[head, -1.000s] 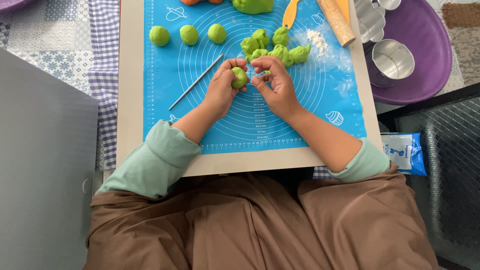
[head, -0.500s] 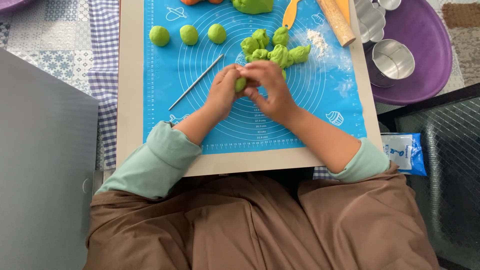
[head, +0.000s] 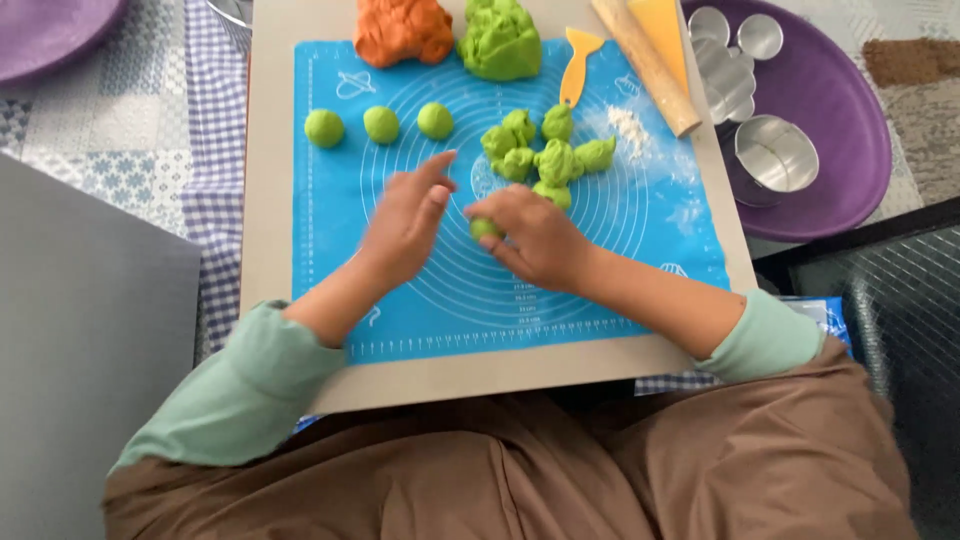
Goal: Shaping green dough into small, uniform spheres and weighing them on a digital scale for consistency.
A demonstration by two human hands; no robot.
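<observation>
A beige board (head: pixel 270 250) rests across the person's lap and carries a blue silicone mat (head: pixel 640 260). On the mat lie three green dough balls (head: pixel 379 124) in a row, a cluster of rough green dough pieces (head: pixel 545 152), an orange dough lump (head: pixel 403 30), a large green dough lump (head: pixel 499 38), a yellow scraper (head: pixel 577 62) and a dusting of flour (head: pixel 628 128). A wooden rolling pin (head: pixel 648 66) lies across the mat's corner.

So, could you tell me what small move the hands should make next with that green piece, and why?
Probably bring the left hand back onto the small green piece and roll it round. The right hand alone grips it, the left is open beside it, and three finished green balls already sit in a row on the blue mat.
</observation>
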